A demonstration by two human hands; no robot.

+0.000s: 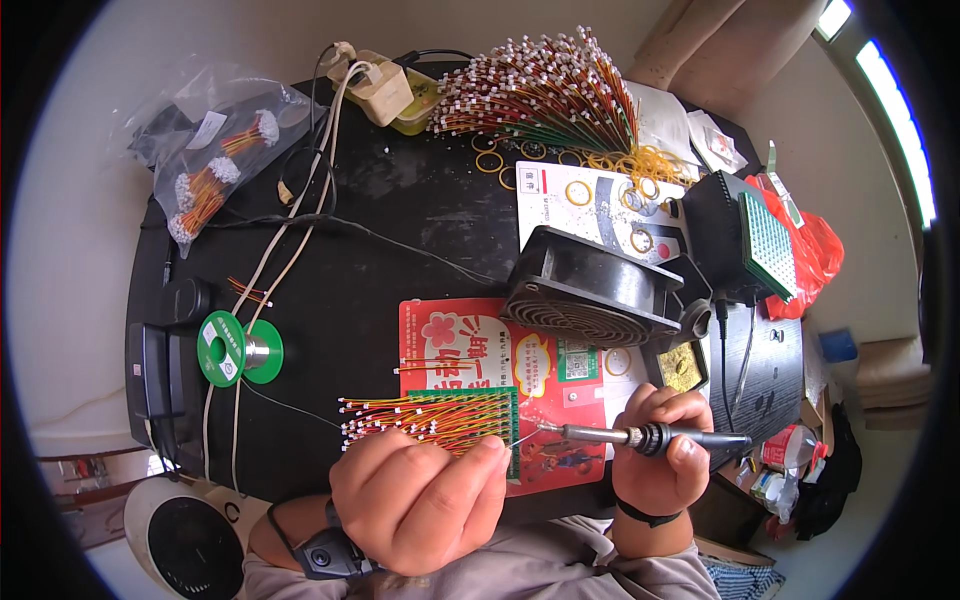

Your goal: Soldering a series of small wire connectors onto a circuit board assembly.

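Over the black table [400, 190], your right hand [655, 482] curled round a soldering iron [600, 434], your left hand [425, 500] pinched solder wire [522, 439]; any slip risked burns.

Noted bare metal on soldering-iron shaft [597, 434], smooth plastic on handle [712, 440]. Found crinkled, glossy plastic on red bag [822, 258].

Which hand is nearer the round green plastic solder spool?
Left. The left hand is right of the spool and closer to the person; the right hand is farther right, beyond the left.
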